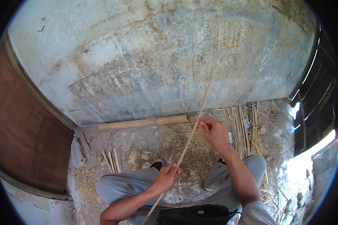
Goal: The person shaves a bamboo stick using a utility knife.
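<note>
A long, thin bamboo strip [187, 145] slants across my lap, its far end pointing up toward the wall. My left hand [165, 177] is closed around its lower part, between my knees. Farther up, my right hand [216, 134] grips a small tool with a red handle [202, 120], held right beside the strip. Most of that tool is hidden by my fingers, so its blade or tip cannot be made out. Whether it touches the strip is also unclear.
A thick bamboo pole [142, 123] lies along the foot of the stained wall [157, 67]. Split bamboo strips [244, 127] are spread at the right, with several short sticks [112, 160] at the left. Shavings [191, 140] litter the floor. A brown door panel [30, 127] stands left.
</note>
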Demonstrator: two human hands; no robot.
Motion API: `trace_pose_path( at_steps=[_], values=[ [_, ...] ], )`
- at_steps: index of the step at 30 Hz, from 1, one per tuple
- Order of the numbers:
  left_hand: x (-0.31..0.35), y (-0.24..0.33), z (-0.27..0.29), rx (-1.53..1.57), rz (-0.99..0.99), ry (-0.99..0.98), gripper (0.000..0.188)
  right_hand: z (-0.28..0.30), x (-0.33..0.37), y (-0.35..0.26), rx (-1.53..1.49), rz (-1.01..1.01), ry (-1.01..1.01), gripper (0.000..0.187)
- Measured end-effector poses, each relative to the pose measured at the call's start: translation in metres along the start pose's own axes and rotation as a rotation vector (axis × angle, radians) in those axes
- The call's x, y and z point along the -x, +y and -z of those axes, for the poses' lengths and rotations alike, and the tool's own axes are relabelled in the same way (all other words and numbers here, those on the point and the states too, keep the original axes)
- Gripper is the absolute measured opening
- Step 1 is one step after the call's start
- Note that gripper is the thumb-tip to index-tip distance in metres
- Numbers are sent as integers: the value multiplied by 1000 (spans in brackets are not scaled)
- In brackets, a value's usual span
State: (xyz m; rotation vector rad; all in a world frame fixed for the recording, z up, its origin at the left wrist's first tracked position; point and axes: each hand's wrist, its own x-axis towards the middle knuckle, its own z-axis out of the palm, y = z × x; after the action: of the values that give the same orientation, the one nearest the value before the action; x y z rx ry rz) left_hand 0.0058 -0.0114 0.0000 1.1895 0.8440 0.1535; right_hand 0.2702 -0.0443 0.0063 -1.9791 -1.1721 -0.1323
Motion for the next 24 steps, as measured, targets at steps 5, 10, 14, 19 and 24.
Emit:
trace_pose_path(
  at_steps=[5,10,14,19,24],
  values=[
    [-2,2,5,-31,8,-45,36,3,-3,-2,-57,-70,66,22],
    [-4,6,9,67,19,-22,36,-2,9,-20,-343,-164,-150,23],
    [-5,12,11,123,46,18,35,-8,24,-29,-452,-80,-331,19],
    [-8,14,14,178,50,61,36,-3,28,-38,-442,1,-520,26],
    [-5,15,12,165,26,52,36,-6,30,-37,-433,39,-545,25]
  ],
)
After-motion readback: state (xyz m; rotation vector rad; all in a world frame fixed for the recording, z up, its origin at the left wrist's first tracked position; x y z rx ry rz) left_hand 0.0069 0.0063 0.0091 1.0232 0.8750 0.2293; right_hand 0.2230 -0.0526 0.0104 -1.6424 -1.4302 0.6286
